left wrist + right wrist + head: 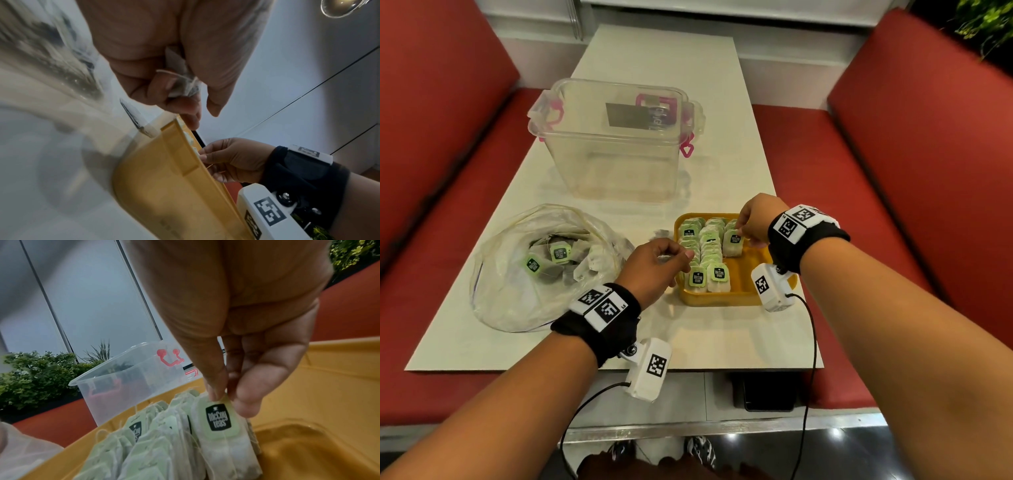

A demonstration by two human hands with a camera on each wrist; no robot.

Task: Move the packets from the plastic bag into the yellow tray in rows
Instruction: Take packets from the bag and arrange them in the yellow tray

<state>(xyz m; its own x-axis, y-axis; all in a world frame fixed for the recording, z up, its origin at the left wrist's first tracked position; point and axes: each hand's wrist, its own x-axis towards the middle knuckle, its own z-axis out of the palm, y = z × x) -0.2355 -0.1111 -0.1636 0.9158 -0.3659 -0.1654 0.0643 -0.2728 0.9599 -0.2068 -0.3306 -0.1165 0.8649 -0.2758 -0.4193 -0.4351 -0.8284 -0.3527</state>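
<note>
The yellow tray (pixel 746 274) sits near the table's front right and holds rows of tea-bag packets with green tags (pixel 709 253). My right hand (pixel 755 222) pinches the top of a packet (pixel 221 423) standing at the front of the right-hand row. My left hand (pixel 657 263) hovers at the tray's left edge and grips a tea-bag packet (pixel 183 81) between thumb and fingers. The clear plastic bag (pixel 524 274) lies open to the left with several packets (pixel 558 255) inside.
A large clear lidless container (pixel 616 144) with pink clips stands behind the bag and tray. One loose packet (pixel 662 234) lies on the table by the tray's back left corner. Red bench seats (pixel 893 102) flank the white table (pixel 705 335).
</note>
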